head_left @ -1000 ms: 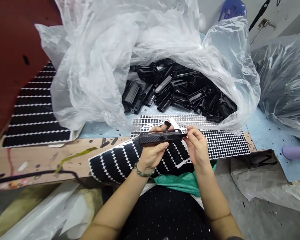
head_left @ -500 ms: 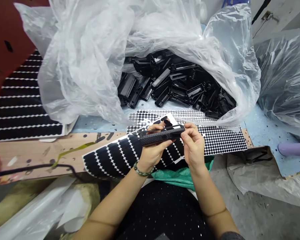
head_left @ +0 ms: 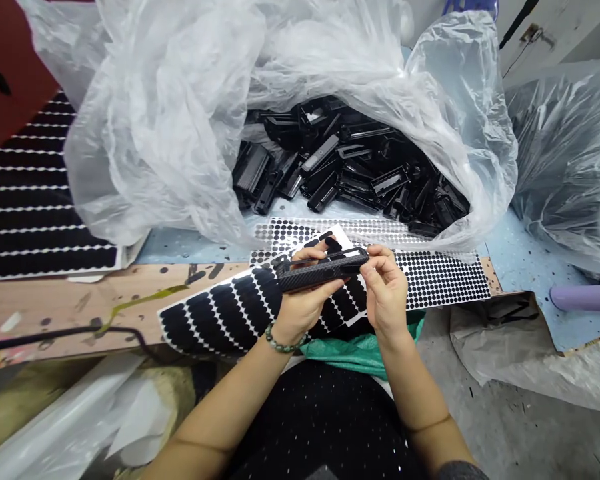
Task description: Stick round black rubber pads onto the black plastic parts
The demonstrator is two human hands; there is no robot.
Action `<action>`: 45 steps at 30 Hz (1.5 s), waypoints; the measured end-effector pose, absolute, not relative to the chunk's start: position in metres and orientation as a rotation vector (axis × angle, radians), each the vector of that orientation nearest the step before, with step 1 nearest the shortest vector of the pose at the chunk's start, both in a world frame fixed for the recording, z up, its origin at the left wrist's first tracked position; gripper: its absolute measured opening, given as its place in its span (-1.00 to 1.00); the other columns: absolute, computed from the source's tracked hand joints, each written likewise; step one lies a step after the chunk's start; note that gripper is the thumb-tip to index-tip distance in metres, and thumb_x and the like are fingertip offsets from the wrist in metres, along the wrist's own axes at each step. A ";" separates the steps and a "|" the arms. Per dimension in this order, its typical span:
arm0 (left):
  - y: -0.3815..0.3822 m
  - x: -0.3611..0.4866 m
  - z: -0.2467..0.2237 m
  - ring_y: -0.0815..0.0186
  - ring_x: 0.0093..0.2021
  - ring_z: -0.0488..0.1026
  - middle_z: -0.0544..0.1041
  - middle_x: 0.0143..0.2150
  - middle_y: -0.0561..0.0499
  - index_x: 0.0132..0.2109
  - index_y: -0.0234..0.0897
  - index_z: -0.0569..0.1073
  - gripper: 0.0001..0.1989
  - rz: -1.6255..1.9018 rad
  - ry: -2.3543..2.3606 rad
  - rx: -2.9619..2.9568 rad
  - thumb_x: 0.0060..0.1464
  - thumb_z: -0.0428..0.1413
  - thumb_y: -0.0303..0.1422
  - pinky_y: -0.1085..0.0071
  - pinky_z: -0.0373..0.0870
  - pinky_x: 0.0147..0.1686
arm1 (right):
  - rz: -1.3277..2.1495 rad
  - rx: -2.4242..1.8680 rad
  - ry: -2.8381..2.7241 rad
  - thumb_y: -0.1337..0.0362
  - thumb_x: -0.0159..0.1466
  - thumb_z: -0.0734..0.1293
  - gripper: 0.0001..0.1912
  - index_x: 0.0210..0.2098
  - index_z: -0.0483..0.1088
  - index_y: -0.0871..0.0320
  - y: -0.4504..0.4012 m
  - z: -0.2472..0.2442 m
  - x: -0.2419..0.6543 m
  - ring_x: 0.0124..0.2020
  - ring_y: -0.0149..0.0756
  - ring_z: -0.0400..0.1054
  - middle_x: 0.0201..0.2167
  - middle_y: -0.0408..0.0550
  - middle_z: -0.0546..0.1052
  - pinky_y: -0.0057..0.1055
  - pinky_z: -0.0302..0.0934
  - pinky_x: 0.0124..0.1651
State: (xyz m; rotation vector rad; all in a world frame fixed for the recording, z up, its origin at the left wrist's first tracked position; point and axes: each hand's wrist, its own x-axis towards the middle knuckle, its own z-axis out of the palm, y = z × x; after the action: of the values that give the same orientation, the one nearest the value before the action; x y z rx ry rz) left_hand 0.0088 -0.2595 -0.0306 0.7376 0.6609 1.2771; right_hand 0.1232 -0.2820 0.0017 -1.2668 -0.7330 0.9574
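Observation:
My left hand (head_left: 305, 303) is wrapped round a long black plastic part (head_left: 325, 269) with a carbon-fibre-like pattern on its side and an opening on top. At the part's right end, my right hand (head_left: 386, 290) pinches with thumb and fingers; anything small between those fingertips is hidden. Below and behind the hands lies a sheet of black oblong stickers (head_left: 220, 310), its left side hanging over the table edge. A white sheet of small black round dots (head_left: 445, 280) stretches out to the right. A small black oblong piece (head_left: 333, 244) shows near my left fingertips.
A large clear plastic bag (head_left: 180, 133) lies open behind, holding a pile of similar black parts (head_left: 330, 160). Another sticker sheet (head_left: 35, 213) lies at the left. A second bag (head_left: 570, 147) and a purple tube (head_left: 585, 298) are at the right. A black cable (head_left: 55, 339) runs along the front edge.
The view has shifted slightly, so the surroundings sit a little farther left. Both hands keep almost the same hold on the black part.

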 end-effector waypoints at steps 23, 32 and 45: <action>-0.264 0.019 -0.036 0.28 0.02 0.48 0.39 0.13 0.06 -0.20 -0.13 0.35 -0.58 1.398 0.697 0.771 -0.17 0.39 -0.38 0.35 0.50 -0.04 | 0.789 -1.367 -0.974 0.03 0.13 0.42 -0.35 0.15 0.20 0.01 -0.285 -0.016 0.126 -0.10 -0.26 0.42 -0.01 0.03 0.43 -0.26 0.41 -0.05; -0.269 0.015 -0.043 0.30 0.10 0.45 0.44 0.06 0.09 -0.20 -0.11 0.36 -0.61 1.448 0.721 0.877 -0.13 0.37 -0.43 0.36 0.39 0.11 | 1.114 -1.253 -0.798 0.07 0.04 0.49 -0.55 -0.08 0.52 0.02 -0.281 -0.009 0.121 -0.11 -0.22 0.48 -0.13 -0.11 0.59 -0.14 0.40 0.06; -0.260 -0.023 -0.043 -0.11 0.33 0.15 0.24 0.32 0.06 0.22 0.20 0.27 -0.20 1.063 0.433 0.803 -0.20 0.22 0.19 -0.05 0.32 0.18 | 0.965 -1.306 -1.113 0.10 0.23 0.33 -0.72 -0.09 0.52 -0.05 -0.336 -0.013 0.185 -0.18 -0.20 0.51 -0.21 -0.10 0.62 -0.18 0.43 -0.07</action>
State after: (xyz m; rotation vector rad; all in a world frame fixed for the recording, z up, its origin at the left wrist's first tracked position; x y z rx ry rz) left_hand -0.0232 -0.2598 -0.0434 0.8030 0.4334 1.0625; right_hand 0.1847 -0.3355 -0.0131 -1.3062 -1.1133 0.9648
